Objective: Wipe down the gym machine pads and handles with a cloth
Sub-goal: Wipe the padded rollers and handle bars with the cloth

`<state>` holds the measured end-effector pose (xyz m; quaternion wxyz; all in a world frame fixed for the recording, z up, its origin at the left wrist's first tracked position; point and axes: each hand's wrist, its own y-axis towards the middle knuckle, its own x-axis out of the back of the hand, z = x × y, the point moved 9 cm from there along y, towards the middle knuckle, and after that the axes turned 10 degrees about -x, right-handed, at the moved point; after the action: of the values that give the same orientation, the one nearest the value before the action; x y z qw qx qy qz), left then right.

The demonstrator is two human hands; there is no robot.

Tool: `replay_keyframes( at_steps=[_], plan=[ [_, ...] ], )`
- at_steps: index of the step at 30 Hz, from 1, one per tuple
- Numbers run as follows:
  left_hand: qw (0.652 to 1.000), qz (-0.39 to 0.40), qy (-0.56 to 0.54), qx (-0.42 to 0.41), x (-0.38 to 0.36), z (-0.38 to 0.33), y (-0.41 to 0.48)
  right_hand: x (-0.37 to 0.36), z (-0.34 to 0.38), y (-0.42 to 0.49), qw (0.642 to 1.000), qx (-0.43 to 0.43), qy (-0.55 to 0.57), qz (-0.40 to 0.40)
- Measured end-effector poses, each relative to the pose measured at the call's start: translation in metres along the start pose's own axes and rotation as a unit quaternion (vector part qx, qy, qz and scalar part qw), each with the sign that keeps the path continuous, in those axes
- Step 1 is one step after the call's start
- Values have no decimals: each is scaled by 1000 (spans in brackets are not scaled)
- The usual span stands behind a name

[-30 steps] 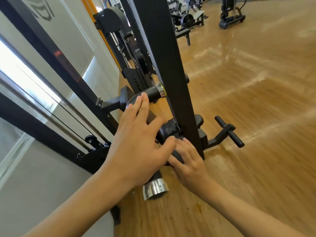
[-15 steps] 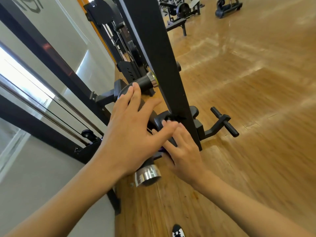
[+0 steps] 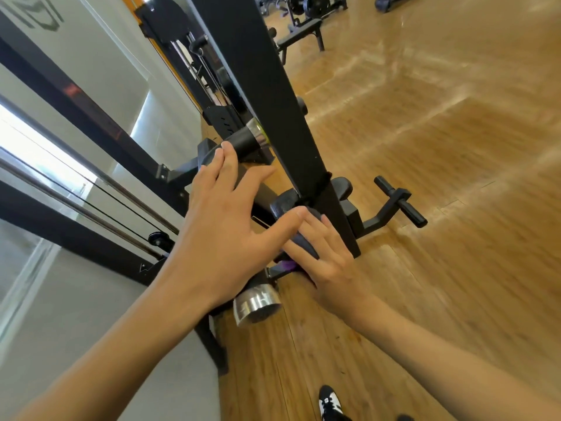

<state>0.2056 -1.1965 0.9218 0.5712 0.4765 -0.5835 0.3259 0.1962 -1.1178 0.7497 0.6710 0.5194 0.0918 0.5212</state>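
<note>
One shoe [image 3: 331, 402] shows nearest, below both wrists, on the wood floor [image 3: 440, 177]. Next comes a chrome cap [image 3: 256, 302] under the heel of the left hand [image 3: 224, 238]. The cap ends the black handle [image 3: 243, 141], which runs away beneath that palm. The left fingers [image 3: 226, 165] are released, straight and spread. They lie along the handle with their tips on its far grip, just short of a chrome ring [image 3: 258, 133]. The left thumb reaches across and touches a right fingertip.

The right hand [image 3: 331, 265] lies just beside it. The right fingers [image 3: 329, 235] are nearly straight and fanned, pressing on a dark cloth [image 3: 305, 243]. The cloth bulges up between two of them, and a purple edge peeps out under the lowest finger. The right thumb is hidden.

Just past the right fingertips stands the black post [image 3: 267, 101], and further right of them a T-shaped peg [image 3: 397, 202]. A bench [image 3: 300, 34] stands far beyond all the fingers.

A second ago the right fingers were curled and lower, no purple showed and no shoe was in view. The left hand keeps its spread hold.

Count: two hands, one cloth, one handle with two chrome ends, one post, one peg, one shoe, one bench
</note>
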Motion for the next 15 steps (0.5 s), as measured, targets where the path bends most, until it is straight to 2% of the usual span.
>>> replay_keyframes(
  at_steps=[4,10,15],
  plan=[
    [1000,2,-11,-1,2,-6,-6,-3,-14,-67,1000,20,-19,-11],
    [1000,5,-17,1,4,-16,-8,18,2,-22,998,-9,15,-60],
    [1000,14,-27,0,5,-20,-14,6,-25,-105,999,4,-41,-31]
  ],
)
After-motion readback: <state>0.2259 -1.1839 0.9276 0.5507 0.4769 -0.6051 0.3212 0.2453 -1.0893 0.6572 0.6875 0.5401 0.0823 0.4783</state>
